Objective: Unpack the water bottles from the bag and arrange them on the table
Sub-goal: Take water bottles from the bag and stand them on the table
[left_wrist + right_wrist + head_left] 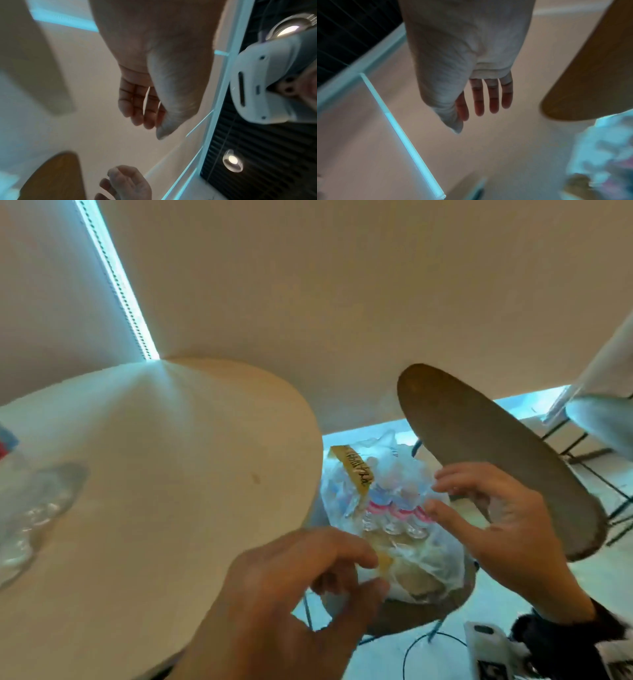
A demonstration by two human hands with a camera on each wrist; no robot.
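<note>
Translucent plastic bag [394,508] of bottles, yellow tape label unreadable; left hand [291,594] and right hand [507,525] spread, holding nothing; round pale desk [171,474] alongside.

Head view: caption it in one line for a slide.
Both hands, left hand and right hand, reach for a clear plastic bag of water bottles beside a round table.

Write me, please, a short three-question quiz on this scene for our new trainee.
1. True or false: the bag of bottles rests on the table.
2. The left hand and the right hand are both near the bag. How many hold a bottle? A) two B) one C) none
3. Fill in: in the head view, one bottle is on the table's far ____ side.

Key: 1 false, it sits on a chair; 2 C; 3 left.
</note>
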